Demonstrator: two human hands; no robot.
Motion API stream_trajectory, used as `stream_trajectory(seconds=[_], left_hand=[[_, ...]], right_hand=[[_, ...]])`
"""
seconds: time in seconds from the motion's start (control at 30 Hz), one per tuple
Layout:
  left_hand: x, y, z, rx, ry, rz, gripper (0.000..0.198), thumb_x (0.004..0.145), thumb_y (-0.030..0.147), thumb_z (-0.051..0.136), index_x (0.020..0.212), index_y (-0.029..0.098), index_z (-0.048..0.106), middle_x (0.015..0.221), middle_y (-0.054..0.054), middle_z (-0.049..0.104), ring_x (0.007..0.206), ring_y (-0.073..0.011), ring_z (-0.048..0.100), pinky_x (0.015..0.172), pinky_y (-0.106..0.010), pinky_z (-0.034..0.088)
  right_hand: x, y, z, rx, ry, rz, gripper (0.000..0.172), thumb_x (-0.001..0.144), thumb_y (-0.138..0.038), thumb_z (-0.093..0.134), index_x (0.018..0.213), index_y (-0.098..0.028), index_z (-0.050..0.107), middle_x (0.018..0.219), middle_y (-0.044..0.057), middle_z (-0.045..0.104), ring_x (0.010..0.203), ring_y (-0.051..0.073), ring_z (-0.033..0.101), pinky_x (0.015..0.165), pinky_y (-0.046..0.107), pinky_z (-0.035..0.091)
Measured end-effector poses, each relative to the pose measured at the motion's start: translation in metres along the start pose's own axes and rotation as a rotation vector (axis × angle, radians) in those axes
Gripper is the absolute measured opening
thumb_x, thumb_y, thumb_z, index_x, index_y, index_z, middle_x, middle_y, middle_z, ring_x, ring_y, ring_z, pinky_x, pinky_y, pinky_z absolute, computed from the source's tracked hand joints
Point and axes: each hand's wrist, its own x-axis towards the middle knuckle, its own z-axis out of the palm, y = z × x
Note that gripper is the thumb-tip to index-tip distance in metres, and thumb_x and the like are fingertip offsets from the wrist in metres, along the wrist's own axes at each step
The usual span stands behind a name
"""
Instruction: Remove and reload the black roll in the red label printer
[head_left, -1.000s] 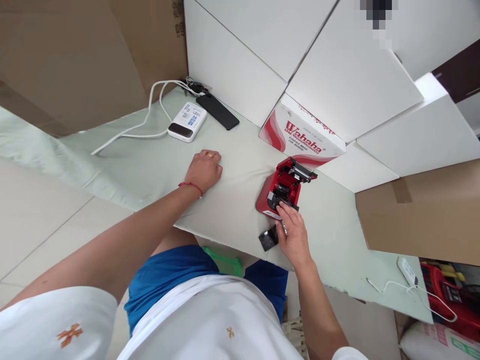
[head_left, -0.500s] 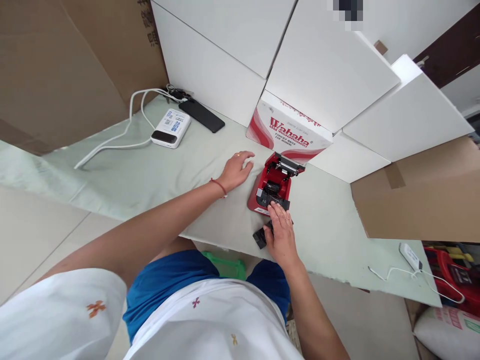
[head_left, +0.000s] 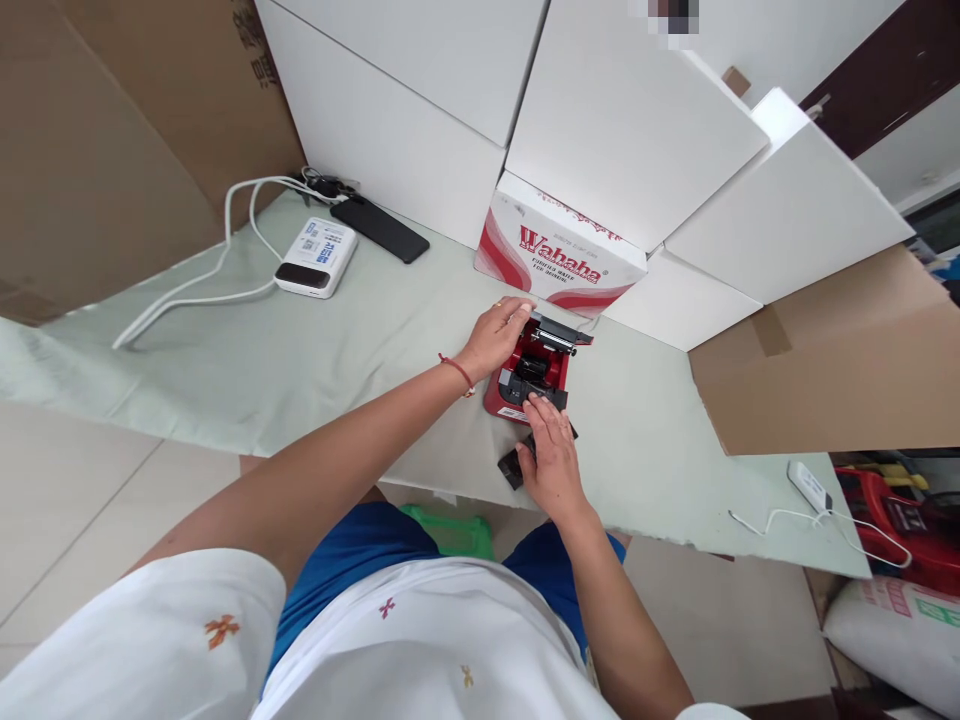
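Note:
A red and black label printer (head_left: 504,408) stands on the cloth-covered table with its lid (head_left: 559,330) raised and a roller showing along the lid's edge. A dark part lies inside the red well. My left hand (head_left: 495,340) has its fingers and thumb closed at the left edge of the lid. My right hand (head_left: 553,465) rests with stretched fingers on the black front panel (head_left: 531,388) of the printer. Beneath that palm sits a black object (head_left: 511,467), partly covered, whose kind I cannot make out.
Behind the printer stands a red and white Wahaha carton (head_left: 559,255), against white boxes (head_left: 622,120). At the left are a white device (head_left: 319,258) with cables and a black phone (head_left: 381,228). Cardboard boxes (head_left: 832,355) flank the table. A green stool (head_left: 450,535) is below.
My left hand has moved right, from beside the printer onto the left edge of its lid. My right hand stays on the front panel. The view has shifted slightly.

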Motion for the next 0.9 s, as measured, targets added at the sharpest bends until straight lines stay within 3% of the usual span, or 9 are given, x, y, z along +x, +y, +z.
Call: stream_trajectory(seconds=[0.2, 0.4, 0.53, 0.63, 0.67, 0.77, 0.9], left_hand=[[-0.008, 0.0, 0.0, 0.015, -0.011, 0.013, 0.049, 0.11, 0.054, 0.036, 0.124, 0.023, 0.072, 0.127, -0.008, 0.074, 0.122, -0.0237, 0.067, 0.114, -0.039, 0.049], [-0.026, -0.003, -0.008, 0.003, -0.034, 0.063, 0.049, 0.109, 0.054, 0.035, 0.103, 0.023, 0.073, 0.116, -0.009, 0.078, 0.117, -0.0248, 0.069, 0.114, -0.043, 0.05], [-0.042, -0.014, -0.011, -0.023, -0.098, 0.069, 0.028, 0.101, 0.043, 0.053, 0.085, 0.025, 0.068, 0.115, -0.009, 0.08, 0.125, -0.0265, 0.067, 0.118, -0.049, 0.049], [-0.045, -0.02, -0.01, -0.092, -0.135, 0.029, 0.005, 0.088, 0.029, 0.065, 0.086, 0.024, 0.065, 0.121, -0.009, 0.078, 0.132, -0.0273, 0.065, 0.123, -0.052, 0.044], [-0.043, -0.021, -0.008, -0.136, -0.137, -0.016, 0.009, 0.083, 0.024, 0.067, 0.092, 0.024, 0.065, 0.124, -0.009, 0.077, 0.134, -0.0272, 0.064, 0.125, -0.053, 0.042], [-0.031, -0.02, -0.005, -0.31, -0.123, -0.252, 0.059, 0.067, 0.011, 0.068, 0.123, 0.026, 0.061, 0.148, -0.009, 0.064, 0.149, -0.0274, 0.052, 0.128, -0.052, 0.039], [-0.015, -0.018, -0.007, -0.479, -0.195, -0.58, 0.114, 0.053, 0.005, 0.071, 0.159, 0.035, 0.037, 0.174, -0.014, 0.035, 0.166, -0.0341, 0.028, 0.129, -0.054, 0.036]], right_hand=[[-0.001, 0.001, 0.002, 0.0, 0.021, -0.001, 0.074, 0.1, -0.013, 0.049, 0.171, -0.025, 0.035, 0.171, 0.012, 0.047, 0.161, 0.028, 0.039, 0.133, 0.063, 0.03], [-0.001, 0.0, 0.001, -0.009, 0.023, -0.009, 0.072, 0.101, -0.015, 0.049, 0.171, -0.025, 0.035, 0.17, 0.012, 0.047, 0.161, 0.028, 0.04, 0.133, 0.063, 0.031], [-0.001, 0.001, 0.002, -0.002, 0.025, -0.007, 0.072, 0.102, -0.015, 0.049, 0.172, -0.025, 0.033, 0.171, 0.013, 0.047, 0.162, 0.028, 0.038, 0.133, 0.063, 0.029], [-0.001, 0.001, 0.003, -0.002, 0.028, -0.009, 0.072, 0.102, -0.016, 0.049, 0.171, -0.025, 0.033, 0.171, 0.014, 0.046, 0.162, 0.028, 0.037, 0.133, 0.063, 0.028], [-0.001, 0.001, 0.003, -0.003, 0.03, -0.013, 0.072, 0.102, -0.015, 0.049, 0.171, -0.024, 0.033, 0.171, 0.014, 0.047, 0.162, 0.028, 0.037, 0.133, 0.063, 0.029], [-0.001, 0.002, 0.002, -0.001, 0.036, -0.029, 0.071, 0.102, -0.014, 0.049, 0.171, -0.024, 0.033, 0.17, 0.014, 0.047, 0.162, 0.028, 0.038, 0.132, 0.063, 0.031], [-0.001, 0.002, 0.003, 0.01, 0.063, -0.046, 0.071, 0.103, -0.014, 0.049, 0.171, -0.025, 0.033, 0.169, 0.014, 0.049, 0.16, 0.028, 0.04, 0.131, 0.063, 0.033]])
